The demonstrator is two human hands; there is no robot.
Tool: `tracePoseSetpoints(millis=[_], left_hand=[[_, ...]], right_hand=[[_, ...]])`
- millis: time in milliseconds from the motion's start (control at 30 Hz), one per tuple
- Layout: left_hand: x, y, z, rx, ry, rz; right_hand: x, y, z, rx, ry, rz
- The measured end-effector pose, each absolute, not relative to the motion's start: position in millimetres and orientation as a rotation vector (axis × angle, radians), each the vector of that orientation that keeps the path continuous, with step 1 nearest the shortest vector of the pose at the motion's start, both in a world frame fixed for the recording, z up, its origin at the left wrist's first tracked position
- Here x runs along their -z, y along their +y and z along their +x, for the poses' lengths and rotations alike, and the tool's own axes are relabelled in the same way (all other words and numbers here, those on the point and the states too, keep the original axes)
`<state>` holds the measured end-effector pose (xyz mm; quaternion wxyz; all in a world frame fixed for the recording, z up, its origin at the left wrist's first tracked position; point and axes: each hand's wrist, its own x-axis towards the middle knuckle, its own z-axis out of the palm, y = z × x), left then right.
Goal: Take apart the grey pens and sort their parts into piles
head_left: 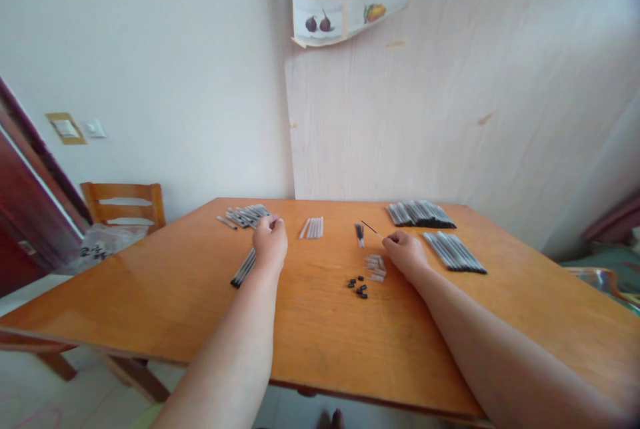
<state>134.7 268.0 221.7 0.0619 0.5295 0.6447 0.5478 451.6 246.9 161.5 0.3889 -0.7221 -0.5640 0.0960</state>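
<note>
My right hand (404,252) is closed in a pinch on the pale end of a thin pen refill (371,227), whose dark end points up and left. Beside it lies a small bunch of dark refills (359,234). Pale short pen parts (375,268) and several black pen caps or plugs (358,286) are scattered in front of that hand. My left hand (271,236) has its fingers curled together; what they hold, if anything, is hidden. Just behind it is a loose pile of pens (245,216), and more pens (243,269) lie partly under the wrist.
White pen barrels (312,228) lie in a row mid-table. On the right are two groups of black-ended pens, a far one (420,213) and a nearer one (454,252). The wooden table (320,336) meets the wall. A chair (125,206) and plastic bag (107,242) stand left.
</note>
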Motion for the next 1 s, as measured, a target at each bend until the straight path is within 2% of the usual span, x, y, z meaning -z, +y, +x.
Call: tracePoseSetpoints(millis=[167,600,1000], left_hand=[[-230.3,270.6,125.5,-1.957,1.882,1.725],[-231.3,284.2,116.1,-2.181,1.76,1.654],[-228.6,286.9,115.4,-2.193,1.722,1.622]], right_hand=[[-166.7,242.9,448.2,-0.197,-1.451,-1.934],[-187.8,231.5,422.1,-0.045,-1.522,-2.144],[-197.5,241.0,397.2,0.024,-1.645,-2.192]])
